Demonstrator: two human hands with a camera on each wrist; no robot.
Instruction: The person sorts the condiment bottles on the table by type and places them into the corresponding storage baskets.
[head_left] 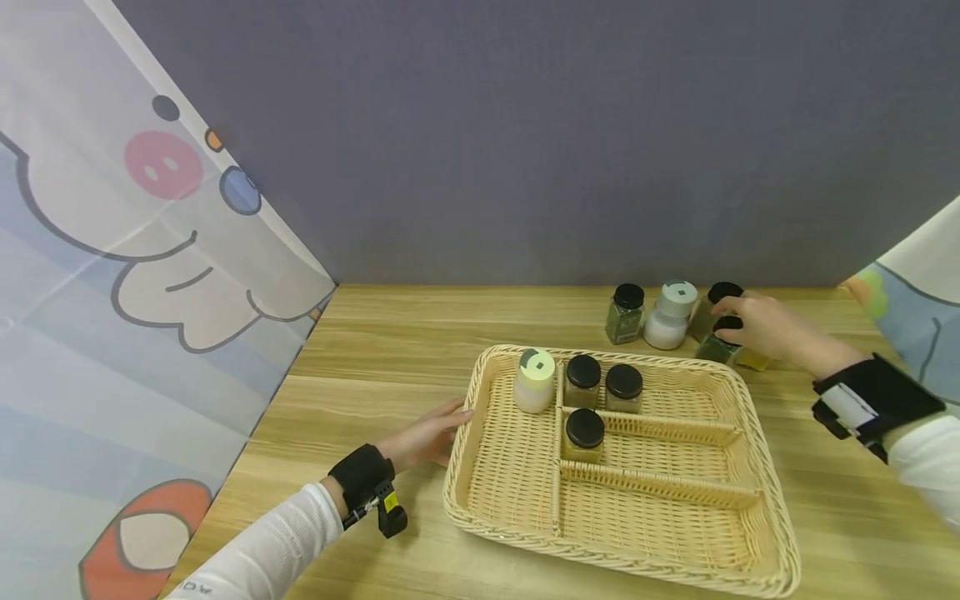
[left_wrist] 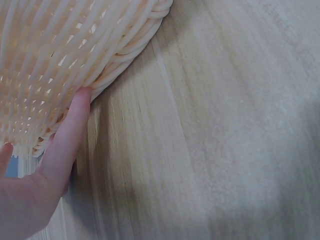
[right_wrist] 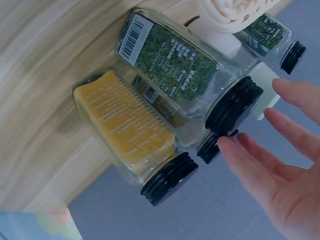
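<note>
My left hand (head_left: 429,435) rests against the outer left wall of a wicker basket (head_left: 765,467), fingers fairly straight along the weave in the left wrist view. Over a group of spice jars behind the basket's right end reaches my right hand (head_left: 780,329). Its spread fingers are around the black lid of a jar of green herbs (right_wrist: 180,65), one fingertip right at the lid's edge. Beside that jar stands one with yellow powder (right_wrist: 130,130). Another black-lidded jar (head_left: 725,292) is partly hidden behind the fingers.
Left of these jars are a white-lidded jar (head_left: 667,327) and a small herb jar (head_left: 623,323). Inside the basket, a white jar (head_left: 534,390) occupies the left compartment; several black-lidded jars, one with yellowish contents (head_left: 583,450), occupy the divided right side. A grey partition (head_left: 525,167) rises behind.
</note>
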